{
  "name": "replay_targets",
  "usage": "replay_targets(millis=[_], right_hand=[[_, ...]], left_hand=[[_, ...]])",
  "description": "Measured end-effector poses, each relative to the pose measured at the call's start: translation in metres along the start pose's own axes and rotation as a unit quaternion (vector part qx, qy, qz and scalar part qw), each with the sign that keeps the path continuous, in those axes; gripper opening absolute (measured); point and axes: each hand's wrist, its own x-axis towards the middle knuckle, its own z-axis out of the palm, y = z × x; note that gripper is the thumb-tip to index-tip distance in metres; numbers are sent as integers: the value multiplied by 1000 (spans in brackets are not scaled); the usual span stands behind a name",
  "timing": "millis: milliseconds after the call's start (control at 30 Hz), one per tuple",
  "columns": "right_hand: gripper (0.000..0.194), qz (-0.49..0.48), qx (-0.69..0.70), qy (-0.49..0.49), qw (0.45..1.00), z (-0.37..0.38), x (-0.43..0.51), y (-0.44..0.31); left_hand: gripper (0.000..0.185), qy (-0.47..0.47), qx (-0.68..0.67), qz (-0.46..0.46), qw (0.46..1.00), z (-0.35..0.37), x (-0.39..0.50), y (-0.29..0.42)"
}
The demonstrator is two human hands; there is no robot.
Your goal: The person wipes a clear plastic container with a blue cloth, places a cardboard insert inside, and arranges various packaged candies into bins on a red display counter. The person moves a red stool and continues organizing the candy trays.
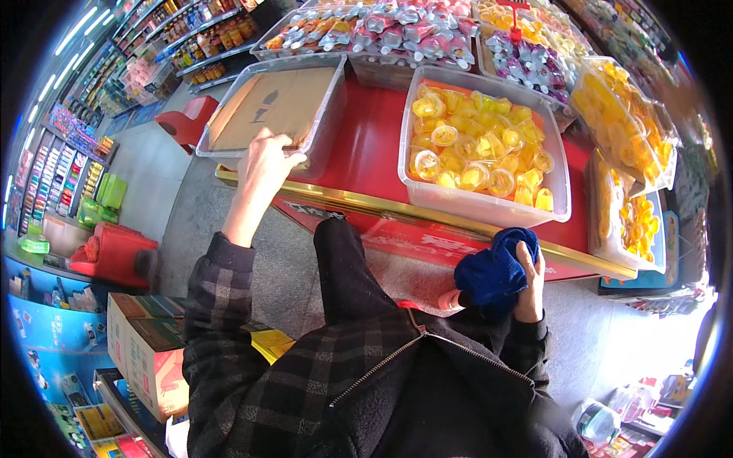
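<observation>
My left hand is at the near rim of a clear plastic bin. Its fingers reach over the rim and the thumb lies outside, so it appears to grip the edge. A flat brown cardboard piece with a dark printed mark fills the top of that bin; what lies beneath is hidden. In my right hand is a bunched dark blue cloth, held in front of the counter's edge. A second clear bin, full of yellow jelly cups, stands between the hands on the red counter.
Gold trim edges the counter. Bins of spouted pouches line its back. Tilted bins of jelly cups stack at right. A red stool and a red basket stand left; a cardboard box is nearer.
</observation>
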Motion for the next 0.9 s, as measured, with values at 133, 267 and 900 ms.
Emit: replay_targets(millis=[133, 267, 900], right_hand=[[29, -75, -44, 66, 994, -1, 0, -2], [53, -279, -354, 179, 875, -7, 12, -23], [48, -279, -537, 114, 788, -33, 27, -70]], left_hand=[[13, 29, 85, -1, 996, 21, 1, 30], [18, -44, 89, -45, 994, 12, 17, 34], [12, -63, 0, 109, 992, 34, 5, 130]])
